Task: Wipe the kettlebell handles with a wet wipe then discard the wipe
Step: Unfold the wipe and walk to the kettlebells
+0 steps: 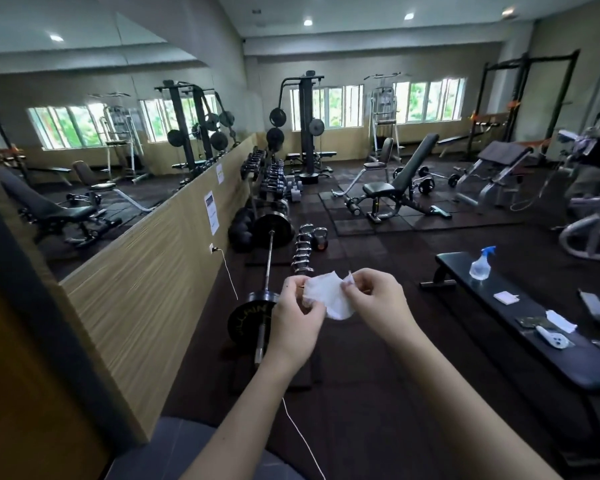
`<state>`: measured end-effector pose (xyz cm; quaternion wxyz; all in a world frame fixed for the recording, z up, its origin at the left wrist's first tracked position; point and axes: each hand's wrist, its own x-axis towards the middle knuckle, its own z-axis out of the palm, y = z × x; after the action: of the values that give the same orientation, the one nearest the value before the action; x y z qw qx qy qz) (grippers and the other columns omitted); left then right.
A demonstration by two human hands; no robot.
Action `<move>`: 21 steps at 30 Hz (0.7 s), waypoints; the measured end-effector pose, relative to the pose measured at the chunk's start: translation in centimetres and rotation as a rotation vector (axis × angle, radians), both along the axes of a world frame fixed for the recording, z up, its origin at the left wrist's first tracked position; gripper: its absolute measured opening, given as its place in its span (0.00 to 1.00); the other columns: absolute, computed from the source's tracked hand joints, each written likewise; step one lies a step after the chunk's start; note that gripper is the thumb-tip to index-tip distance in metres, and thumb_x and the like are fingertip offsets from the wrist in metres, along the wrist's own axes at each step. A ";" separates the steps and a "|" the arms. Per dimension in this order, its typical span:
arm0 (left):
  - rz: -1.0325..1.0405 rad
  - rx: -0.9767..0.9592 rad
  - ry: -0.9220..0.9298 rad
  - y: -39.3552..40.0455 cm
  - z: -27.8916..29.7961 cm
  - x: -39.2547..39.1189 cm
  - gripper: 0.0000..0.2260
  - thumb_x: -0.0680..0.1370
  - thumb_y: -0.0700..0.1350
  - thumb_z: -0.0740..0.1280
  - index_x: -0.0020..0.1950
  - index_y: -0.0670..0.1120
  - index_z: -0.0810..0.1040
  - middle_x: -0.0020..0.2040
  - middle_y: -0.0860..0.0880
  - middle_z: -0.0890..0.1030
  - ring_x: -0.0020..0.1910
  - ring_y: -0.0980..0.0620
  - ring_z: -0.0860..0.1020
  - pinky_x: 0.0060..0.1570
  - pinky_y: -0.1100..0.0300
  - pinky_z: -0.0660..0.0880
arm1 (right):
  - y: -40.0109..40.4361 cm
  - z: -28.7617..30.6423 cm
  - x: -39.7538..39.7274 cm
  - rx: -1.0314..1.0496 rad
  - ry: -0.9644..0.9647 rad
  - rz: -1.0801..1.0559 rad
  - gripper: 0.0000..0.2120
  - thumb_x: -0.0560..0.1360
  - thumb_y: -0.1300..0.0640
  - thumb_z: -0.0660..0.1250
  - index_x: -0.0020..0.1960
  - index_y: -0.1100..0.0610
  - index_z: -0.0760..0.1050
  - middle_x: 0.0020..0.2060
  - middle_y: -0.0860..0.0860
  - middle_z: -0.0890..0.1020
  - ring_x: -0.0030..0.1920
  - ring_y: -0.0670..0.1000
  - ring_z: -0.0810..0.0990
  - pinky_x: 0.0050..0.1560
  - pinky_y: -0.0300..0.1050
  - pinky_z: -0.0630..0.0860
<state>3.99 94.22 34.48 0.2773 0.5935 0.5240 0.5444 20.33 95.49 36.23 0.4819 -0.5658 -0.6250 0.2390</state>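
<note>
A white wet wipe [329, 294] is stretched between my two hands at chest height. My left hand [300, 318] pinches its left edge, and my right hand [369, 294] pinches its right edge with the fingertips. A row of kettlebells [303, 249] with shiny handles stands on the dark floor beyond my hands, and a black one with an orange base [320, 239] sits at the row's far end. Neither hand touches a kettlebell.
A loaded barbell [267, 268] lies on the floor left of the kettlebells, along the wooden wall. At right, a black flat bench [534, 327] carries a spray bottle [482, 265], small packets and a white device. A person stands at the far right edge. A white cable trails across the floor.
</note>
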 end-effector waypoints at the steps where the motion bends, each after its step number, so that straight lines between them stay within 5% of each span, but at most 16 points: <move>1: -0.012 -0.028 0.003 1.0 -0.4 -0.4 0.16 0.75 0.36 0.70 0.59 0.50 0.77 0.45 0.51 0.82 0.39 0.63 0.77 0.39 0.73 0.73 | 1.1 -0.4 -0.1 -0.016 0.021 -0.012 0.10 0.77 0.55 0.69 0.40 0.59 0.79 0.33 0.53 0.81 0.32 0.46 0.74 0.36 0.43 0.70; 7: -0.144 -0.222 -0.054 7.7 -3.6 -1.5 0.09 0.74 0.40 0.69 0.54 0.47 0.80 0.43 0.56 0.84 0.44 0.57 0.81 0.46 0.63 0.77 | 8.6 -3.4 -0.9 -0.062 0.133 -0.037 0.08 0.77 0.56 0.69 0.40 0.54 0.81 0.36 0.52 0.85 0.36 0.45 0.79 0.39 0.42 0.75; 10: -0.181 -0.389 -0.158 11.9 -5.0 -0.9 0.07 0.78 0.47 0.67 0.51 0.46 0.81 0.42 0.55 0.82 0.45 0.55 0.81 0.49 0.53 0.79 | 13.4 -5.7 -1.0 -0.094 0.120 0.016 0.08 0.77 0.55 0.69 0.40 0.54 0.81 0.37 0.53 0.85 0.37 0.45 0.80 0.42 0.50 0.79; 13: -0.152 -0.434 -0.186 17.1 -7.1 0.1 0.08 0.82 0.51 0.68 0.53 0.50 0.85 0.46 0.53 0.88 0.46 0.56 0.85 0.46 0.58 0.80 | 19.1 -7.5 -0.6 -0.131 0.080 0.112 0.08 0.77 0.54 0.69 0.40 0.54 0.80 0.38 0.55 0.85 0.37 0.45 0.79 0.43 0.54 0.80; 16: -0.075 -0.410 -0.183 23.9 -10.1 1.5 0.09 0.80 0.47 0.70 0.50 0.43 0.85 0.45 0.48 0.88 0.44 0.53 0.86 0.43 0.58 0.80 | 26.1 -9.6 0.8 -0.168 0.055 0.198 0.07 0.77 0.57 0.69 0.40 0.55 0.80 0.39 0.55 0.85 0.36 0.43 0.77 0.41 0.47 0.77; 21: 0.025 -0.442 -0.142 35.2 -15.1 5.8 0.21 0.81 0.55 0.65 0.37 0.39 0.76 0.34 0.51 0.77 0.35 0.56 0.74 0.37 0.58 0.70 | 38.5 -12.4 6.0 -0.273 0.026 0.340 0.08 0.77 0.56 0.70 0.40 0.56 0.80 0.40 0.55 0.85 0.37 0.42 0.78 0.44 0.49 0.78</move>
<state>9.80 129.47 19.36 0.4298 0.4719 0.6170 0.4602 26.33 133.99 23.82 0.3615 -0.5090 -0.6672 0.4063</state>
